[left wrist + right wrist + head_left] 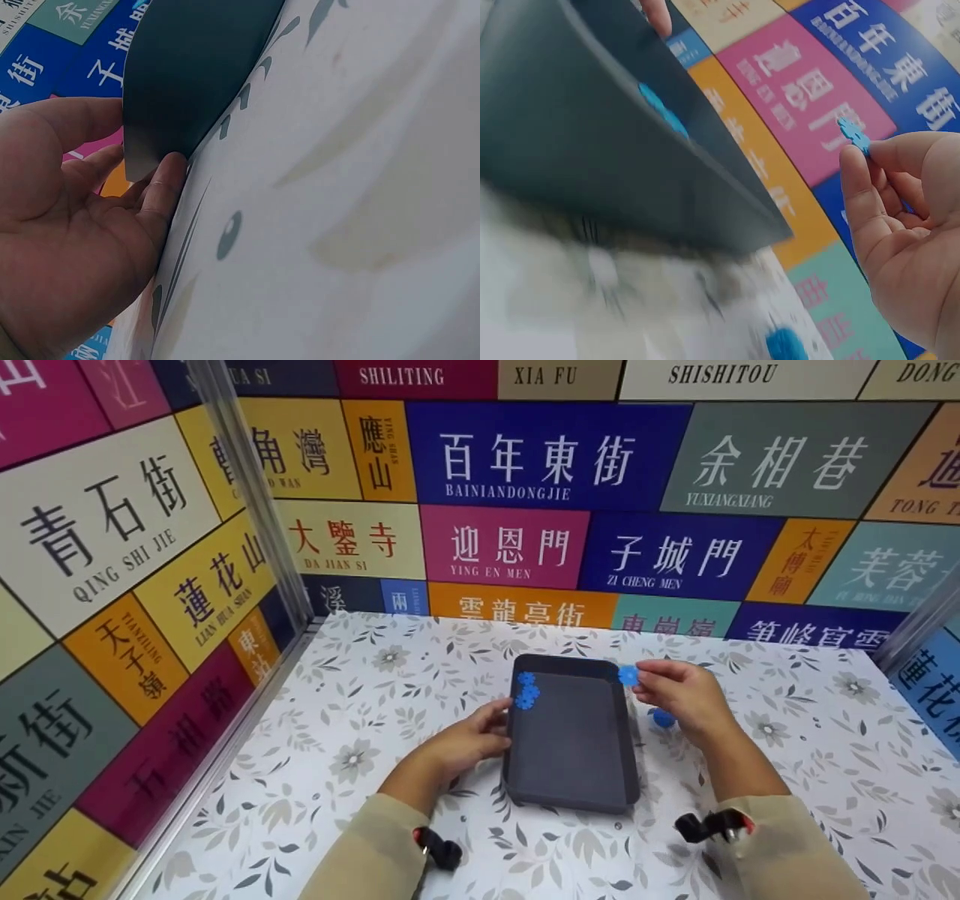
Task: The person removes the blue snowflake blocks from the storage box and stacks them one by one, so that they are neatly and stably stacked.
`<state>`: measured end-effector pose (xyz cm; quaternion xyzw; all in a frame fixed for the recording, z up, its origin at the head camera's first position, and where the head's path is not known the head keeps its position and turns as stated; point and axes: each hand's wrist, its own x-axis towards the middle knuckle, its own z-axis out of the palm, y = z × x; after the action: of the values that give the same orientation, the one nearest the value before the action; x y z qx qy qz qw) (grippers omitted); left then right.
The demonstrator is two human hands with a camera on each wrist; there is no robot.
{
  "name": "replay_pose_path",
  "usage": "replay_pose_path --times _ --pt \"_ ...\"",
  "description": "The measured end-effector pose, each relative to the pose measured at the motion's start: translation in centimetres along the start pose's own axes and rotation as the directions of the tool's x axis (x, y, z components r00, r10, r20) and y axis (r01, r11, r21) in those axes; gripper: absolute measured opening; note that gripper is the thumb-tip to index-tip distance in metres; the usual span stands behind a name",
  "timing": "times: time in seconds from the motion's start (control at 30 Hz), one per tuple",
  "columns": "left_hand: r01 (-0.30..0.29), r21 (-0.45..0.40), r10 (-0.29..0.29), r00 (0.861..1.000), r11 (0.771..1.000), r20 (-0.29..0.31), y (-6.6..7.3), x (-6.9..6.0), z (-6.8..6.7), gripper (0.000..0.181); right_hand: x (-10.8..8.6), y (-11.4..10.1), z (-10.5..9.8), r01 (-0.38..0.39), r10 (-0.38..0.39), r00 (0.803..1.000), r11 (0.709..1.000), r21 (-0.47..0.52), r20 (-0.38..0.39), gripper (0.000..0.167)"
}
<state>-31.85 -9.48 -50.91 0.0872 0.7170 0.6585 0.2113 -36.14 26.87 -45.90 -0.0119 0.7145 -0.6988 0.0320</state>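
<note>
A dark grey rectangular tray [568,742] lies on the table between the hands. My left hand [465,741] holds its left side; in the left wrist view the thumb meets the upper edge of the wall and another fingertip [174,165] is low beside the table. My right hand [686,697] pinches a blue flower-shaped disc [628,675] between thumb and finger, just by the tray's far right corner. In the right wrist view this disc [853,135] stands nearly edge-on. Several matching blue discs [528,691] lie in the tray's far left corner.
Another blue piece [663,718] sits on the table right of the tray, beneath my right hand. The tabletop [360,810] is white with a grey leaf and flower pattern. Panels with coloured street-name signs [551,454] border the table at the back and sides.
</note>
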Motion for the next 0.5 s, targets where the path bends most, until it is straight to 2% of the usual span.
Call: replay_pose_path --times 0.13,0.23,0.37,0.5 --pt "-0.001 -0.010 0.001 1.000 1.000 0.003 -0.1 0.1 0.0 0.077 -0.6 1.1 -2.3 -0.041 0.041 0.998 0.999 -0.001 -0.046 0.036" --pt "0.001 -0.009 -0.001 1.000 1.000 0.003 -0.1 0.0 0.0 0.077 -0.8 2.4 -3.6 -0.073 0.069 0.995 0.996 -0.045 -0.077 0.027" --pt "0.006 0.000 -0.006 1.000 1.000 0.000 -0.1 0.0 -0.1 0.077 -0.5 4.3 -5.3 -0.123 0.112 0.988 0.986 -0.110 -0.105 0.024" --pt "0.004 -0.002 -0.004 1.000 1.000 0.004 -0.1 0.0 -0.1 0.076 -0.8 4.4 -5.9 -0.163 0.151 0.981 0.981 -0.104 -0.119 0.026"
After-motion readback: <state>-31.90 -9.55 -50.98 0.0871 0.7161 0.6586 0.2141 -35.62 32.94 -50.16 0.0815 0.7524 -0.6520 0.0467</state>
